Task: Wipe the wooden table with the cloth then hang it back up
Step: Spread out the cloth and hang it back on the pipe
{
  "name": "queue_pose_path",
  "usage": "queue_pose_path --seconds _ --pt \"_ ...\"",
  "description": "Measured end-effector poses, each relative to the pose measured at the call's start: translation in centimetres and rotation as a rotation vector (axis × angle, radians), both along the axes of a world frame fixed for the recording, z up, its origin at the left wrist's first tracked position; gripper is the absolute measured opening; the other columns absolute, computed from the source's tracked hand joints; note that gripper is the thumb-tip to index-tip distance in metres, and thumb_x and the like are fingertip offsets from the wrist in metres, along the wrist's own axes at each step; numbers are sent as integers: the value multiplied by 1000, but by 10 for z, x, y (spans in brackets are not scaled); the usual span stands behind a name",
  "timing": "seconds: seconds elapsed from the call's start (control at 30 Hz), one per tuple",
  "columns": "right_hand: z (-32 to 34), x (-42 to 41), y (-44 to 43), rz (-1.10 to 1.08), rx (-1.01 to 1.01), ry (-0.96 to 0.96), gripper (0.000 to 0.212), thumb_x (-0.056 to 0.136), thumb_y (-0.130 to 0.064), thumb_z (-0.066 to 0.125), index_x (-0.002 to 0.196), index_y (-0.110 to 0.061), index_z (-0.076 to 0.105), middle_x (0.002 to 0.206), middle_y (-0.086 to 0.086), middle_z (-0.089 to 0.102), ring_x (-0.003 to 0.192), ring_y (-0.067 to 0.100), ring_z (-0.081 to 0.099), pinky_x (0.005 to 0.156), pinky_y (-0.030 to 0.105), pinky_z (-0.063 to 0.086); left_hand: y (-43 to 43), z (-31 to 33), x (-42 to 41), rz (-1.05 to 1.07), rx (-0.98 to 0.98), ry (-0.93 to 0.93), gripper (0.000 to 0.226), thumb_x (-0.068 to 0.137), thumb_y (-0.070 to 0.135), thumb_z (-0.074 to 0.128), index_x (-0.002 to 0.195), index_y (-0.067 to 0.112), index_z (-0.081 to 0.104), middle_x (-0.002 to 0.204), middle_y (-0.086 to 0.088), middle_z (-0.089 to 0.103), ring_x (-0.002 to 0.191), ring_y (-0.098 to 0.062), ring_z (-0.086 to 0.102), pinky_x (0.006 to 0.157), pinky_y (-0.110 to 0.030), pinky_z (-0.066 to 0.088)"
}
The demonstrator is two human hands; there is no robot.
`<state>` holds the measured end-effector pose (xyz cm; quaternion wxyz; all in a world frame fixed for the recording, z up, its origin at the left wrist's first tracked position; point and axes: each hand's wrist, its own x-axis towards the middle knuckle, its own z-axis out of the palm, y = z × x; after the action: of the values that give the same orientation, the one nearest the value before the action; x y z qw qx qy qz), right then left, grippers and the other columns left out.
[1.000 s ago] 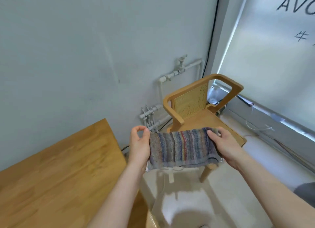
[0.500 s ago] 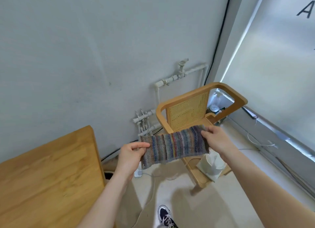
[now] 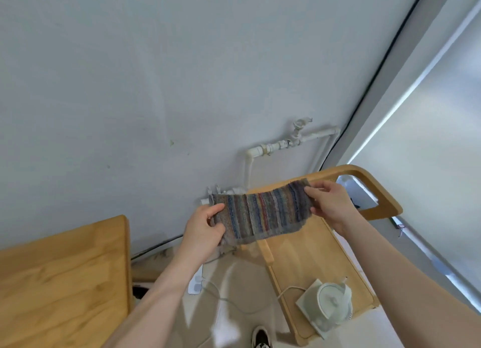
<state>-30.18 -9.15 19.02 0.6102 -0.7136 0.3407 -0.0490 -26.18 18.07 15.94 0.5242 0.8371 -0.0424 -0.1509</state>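
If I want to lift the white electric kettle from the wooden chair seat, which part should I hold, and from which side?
Grip the white electric kettle by its handle, on the side toward the window, coming from above. Its round lidded body gives no easy hold, and it sits upright on its base on the wooden chair seat. The white power cord leaves the opposite side, so the handle side looks free.

Pale room corner, daylight from right
Grey wall [image 3: 130, 74] with white pipes [image 3: 286, 144]; blind-covered window [image 3: 429, 152] right; wooden chair [image 3: 364, 181] carrying white kettle [image 3: 331, 304]; light floor [image 3: 234, 295]
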Motion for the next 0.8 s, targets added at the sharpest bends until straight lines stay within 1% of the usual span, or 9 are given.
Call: queue_pose_path --seconds 0.07,0.13,0.23,0.3,0.4,0.47,0.57,0.7,0.8 --pt "3 27 -10 29 -81 1 7 90 -12 64 93 -9 59 82 10 59 66 16 54 54 27 47 -10 0 21 0 -10 83 58 79 -5 53 132 20 56 119 -6 59 94 -27 62 86 -38 53" --pt "3 53 -20 70 -150 -13 10 91 -11 61 97 -10 55 76 7 57 63 17 52 54 27 45 -23 1 41 45 -85 174 60 80 -9 52 133 19 54 118 -7 62 82 -23 65 72 -27 52" --pt "-8 94 -47 119 -184 -7 4 91 -10 58 92 -12 56 71 6 56 60 19 47 56 33 40 -49 2 77 131 -204 274 57 81 -13 50 128 18 56 112 0 60 65 -16 58 58 -25 51" --pt "-21 124 -70 130 -183 20 5 89 -9 59 89 -14 60 75 7 58 61 20 47 59 35 40 -70 -3 104 148 -218 303 56 82 -13 51 128 19 56 119 -2 57 68 -15 59 56 -22 50" --pt "-46 173 -105 145 -170 59 11 87 -6 61 89 -14 67 84 10 64 65 20 52 60 32 45 -104 -19 146 146 -218 331 56 84 -12 52 131 18 53 118 1 56 83 -17 62 54 -16 49" --pt "-66 205 -123 158 -176 82 13 87 -3 63 95 -12 70 86 9 65 69 20 55 63 31 48 -124 -34 173 169 -202 349 57 84 -12 53 132 18 53 120 1 55 89 -18 63 56 -18 50" --pt "-93 249 -141 227 -208 98 21 83 0 65 100 -12 70 89 8 64 72 18 57 65 30 49 -145 -61 207 220 -182 377 59 85 -12 53 135 19 51 124 -1 54 83 -18 65 58 -21 52" --pt "-120 290 -161 325 -373 31 24 78 3 63 85 -20 64 84 4 63 72 24 59 59 27 43 -165 -88 243 190 -100 307 65 86 -7 53 139 29 46 114 -6 64 70 -17 65 59 -26 55" --pt "-140 314 -172 362 -554 24 22 81 0 58 85 -21 65 85 5 63 76 25 60 61 28 43 -178 -110 268 183 -59 272 65 87 -4 54 139 34 44 104 -7 67 67 -19 63 50 -23 48"
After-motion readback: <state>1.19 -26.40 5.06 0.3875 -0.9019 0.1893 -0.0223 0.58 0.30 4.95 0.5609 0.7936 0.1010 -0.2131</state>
